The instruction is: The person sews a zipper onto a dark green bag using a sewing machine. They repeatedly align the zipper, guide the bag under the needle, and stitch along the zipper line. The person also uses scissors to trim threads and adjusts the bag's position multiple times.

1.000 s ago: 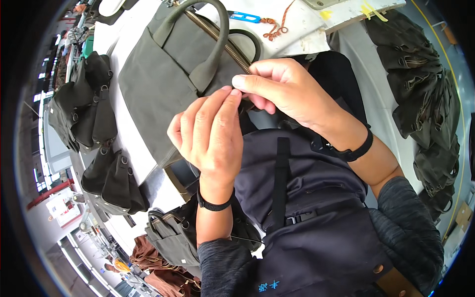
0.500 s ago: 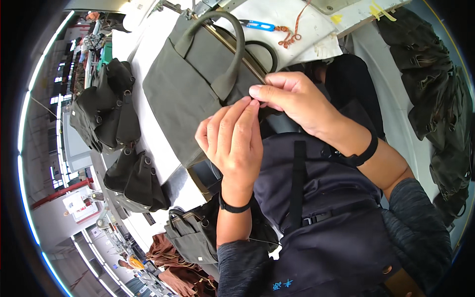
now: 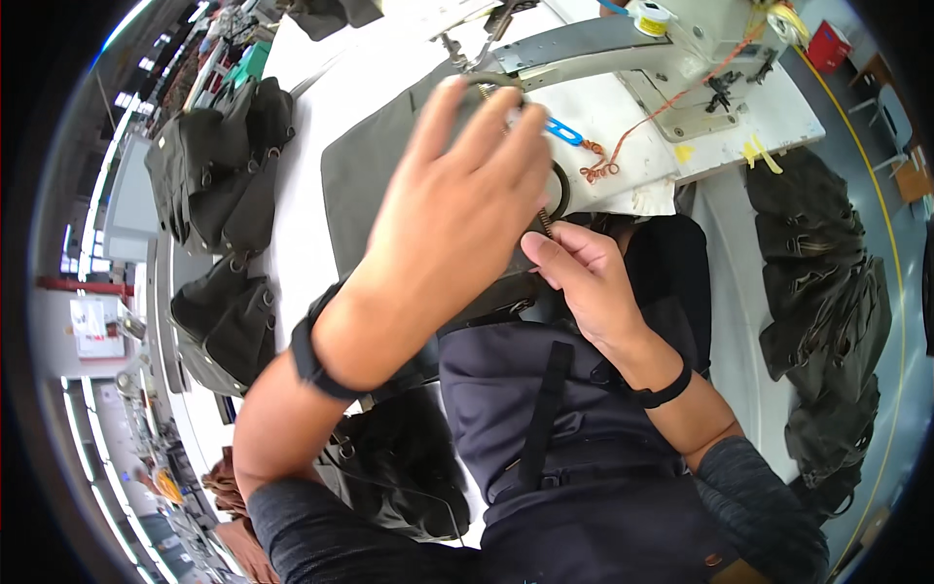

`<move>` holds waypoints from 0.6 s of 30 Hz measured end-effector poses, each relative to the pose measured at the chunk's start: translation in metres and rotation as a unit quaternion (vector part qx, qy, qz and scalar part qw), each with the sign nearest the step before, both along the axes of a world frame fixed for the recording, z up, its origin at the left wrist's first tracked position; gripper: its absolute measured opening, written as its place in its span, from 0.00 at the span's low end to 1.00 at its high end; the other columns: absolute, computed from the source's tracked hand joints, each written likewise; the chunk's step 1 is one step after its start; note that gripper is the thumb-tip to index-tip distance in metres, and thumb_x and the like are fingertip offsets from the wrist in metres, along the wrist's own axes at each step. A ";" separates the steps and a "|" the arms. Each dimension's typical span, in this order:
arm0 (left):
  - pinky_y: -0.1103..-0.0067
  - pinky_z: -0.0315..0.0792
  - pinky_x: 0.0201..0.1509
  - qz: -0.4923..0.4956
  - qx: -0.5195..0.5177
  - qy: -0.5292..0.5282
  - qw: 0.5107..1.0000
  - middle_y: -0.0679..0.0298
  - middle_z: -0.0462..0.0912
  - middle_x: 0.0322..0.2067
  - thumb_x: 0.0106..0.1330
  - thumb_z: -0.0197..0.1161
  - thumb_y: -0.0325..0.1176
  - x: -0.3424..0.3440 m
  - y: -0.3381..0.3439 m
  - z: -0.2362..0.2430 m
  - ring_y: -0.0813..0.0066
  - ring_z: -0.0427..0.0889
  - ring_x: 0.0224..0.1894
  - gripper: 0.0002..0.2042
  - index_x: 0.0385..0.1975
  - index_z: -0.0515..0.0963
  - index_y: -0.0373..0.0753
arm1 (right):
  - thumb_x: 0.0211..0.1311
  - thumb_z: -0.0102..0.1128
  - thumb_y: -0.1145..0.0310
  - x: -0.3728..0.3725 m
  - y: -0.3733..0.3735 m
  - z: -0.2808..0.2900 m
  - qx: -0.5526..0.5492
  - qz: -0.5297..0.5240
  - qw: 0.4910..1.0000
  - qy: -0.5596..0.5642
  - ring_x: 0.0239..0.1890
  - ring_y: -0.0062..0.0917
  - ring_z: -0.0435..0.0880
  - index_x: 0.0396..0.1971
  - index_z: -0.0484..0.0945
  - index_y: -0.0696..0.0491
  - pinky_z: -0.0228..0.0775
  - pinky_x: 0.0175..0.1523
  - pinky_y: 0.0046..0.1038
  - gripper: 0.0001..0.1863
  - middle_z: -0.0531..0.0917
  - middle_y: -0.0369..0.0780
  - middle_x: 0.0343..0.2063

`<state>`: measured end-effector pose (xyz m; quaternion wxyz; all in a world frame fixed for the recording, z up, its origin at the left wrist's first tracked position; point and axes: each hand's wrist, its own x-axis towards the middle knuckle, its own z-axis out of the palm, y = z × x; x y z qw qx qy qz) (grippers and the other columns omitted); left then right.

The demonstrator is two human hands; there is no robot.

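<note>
My left hand point(image 3: 467, 204) is raised over the dark olive bag point(image 3: 355, 185), fingers apart and slightly bent near the top of its zipper and handle; the thumb is hidden, and the hand covers much of the bag. My right hand point(image 3: 584, 277) pinches the brass zipper point(image 3: 546, 219) near its lower end, thumb on top. A dark handle loop point(image 3: 561, 190) lies just right of the zipper. Blue thread snips point(image 3: 566, 132) with a curled orange cord point(image 3: 600, 170) lie on the white table point(image 3: 652, 146) beside the bag.
A sewing machine point(image 3: 681, 92) with a thread spool point(image 3: 650, 19) stands at the back right. Olive bags are piled at left point(image 3: 209, 161), below point(image 3: 389, 467) and over the right side point(image 3: 817, 273). A red box point(image 3: 827, 44) and a chair point(image 3: 885, 127) stand beyond.
My left hand has left my right fingertips and moved up along the bag, opening out. My right hand stays at the zipper. The view has shifted, bringing more of the machine in.
</note>
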<state>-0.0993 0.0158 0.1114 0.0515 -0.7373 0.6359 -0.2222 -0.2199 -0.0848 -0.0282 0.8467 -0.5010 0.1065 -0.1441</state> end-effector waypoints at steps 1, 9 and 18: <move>0.53 0.62 0.78 0.045 -0.015 -0.003 0.999 0.60 0.79 0.65 0.62 0.75 0.36 -0.006 0.012 0.008 0.56 0.76 0.70 0.22 0.56 0.82 0.40 | 0.80 0.65 0.62 0.000 0.001 -0.002 -0.011 0.002 1.000 0.005 0.26 0.07 0.65 0.22 0.72 0.53 0.64 0.34 0.17 0.22 0.70 0.25 0.21; 0.54 0.72 0.72 0.180 -0.082 -0.021 0.980 0.61 0.86 0.49 0.61 0.79 0.36 0.011 0.108 0.021 0.60 0.85 0.58 0.10 0.37 0.88 0.40 | 0.82 0.62 0.58 -0.005 0.009 0.015 -0.050 -0.024 0.998 -0.013 0.24 0.07 0.68 0.26 0.76 0.55 0.60 0.29 0.18 0.22 0.74 0.28 0.21; 0.57 0.51 0.78 0.177 -0.049 0.137 0.973 0.55 0.74 0.73 0.75 0.51 0.68 -0.033 0.042 -0.038 0.58 0.73 0.72 0.39 0.76 0.71 0.45 | 0.82 0.60 0.65 -0.006 0.009 0.030 -0.005 -0.029 1.000 -0.010 0.24 0.07 0.68 0.22 0.72 0.53 0.60 0.29 0.18 0.22 0.74 0.28 0.20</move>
